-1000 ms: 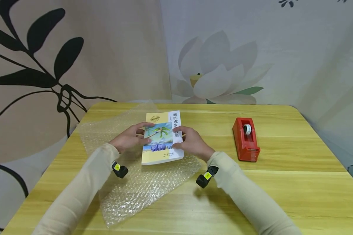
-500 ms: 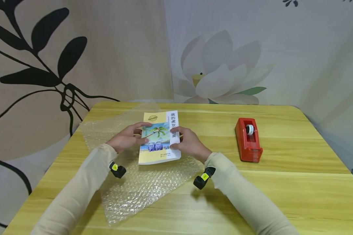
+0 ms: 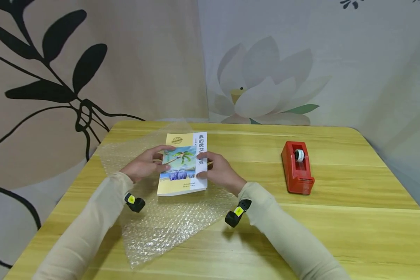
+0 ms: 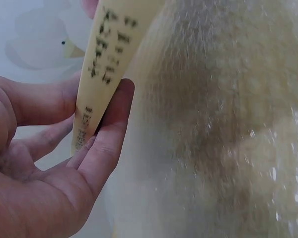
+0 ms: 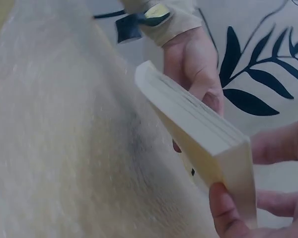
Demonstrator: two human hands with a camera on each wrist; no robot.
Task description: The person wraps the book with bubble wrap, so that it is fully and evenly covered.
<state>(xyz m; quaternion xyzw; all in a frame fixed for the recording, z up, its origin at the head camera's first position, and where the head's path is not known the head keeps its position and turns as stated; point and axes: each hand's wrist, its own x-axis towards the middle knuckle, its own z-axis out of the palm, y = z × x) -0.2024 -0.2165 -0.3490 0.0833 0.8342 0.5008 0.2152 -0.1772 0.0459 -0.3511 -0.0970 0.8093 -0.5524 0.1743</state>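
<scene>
A paperback book (image 3: pixel 180 167) with a yellow, blue and white cover is held face up, slightly tilted, above a sheet of bubble wrap (image 3: pixel 175 223). My left hand (image 3: pixel 143 164) grips its left edge, thumb on the cover and fingers partly behind it. On the opposite edge, my right hand (image 3: pixel 221 171) pinches the white strip with printed characters. The left wrist view has the book's yellow side (image 4: pixel 111 64) between thumb and fingers. Its page edges (image 5: pixel 193 111) face the camera in the right wrist view, where a gap shows between book and bubble wrap (image 5: pixel 64 129).
A red tape dispenser (image 3: pixel 298 175) with a small roll stands on the wooden table (image 3: pixel 336 229), to the right of the hands. The bubble wrap lies slantwise across the table's left half. Behind the table hangs a printed curtain (image 3: pixel 154 62) with leaf and lotus patterns.
Both hands have carried the book a little to the left over the bubble wrap, their grip looking the same. The head view has shifted slightly; the dispenser and bubble wrap stay put.
</scene>
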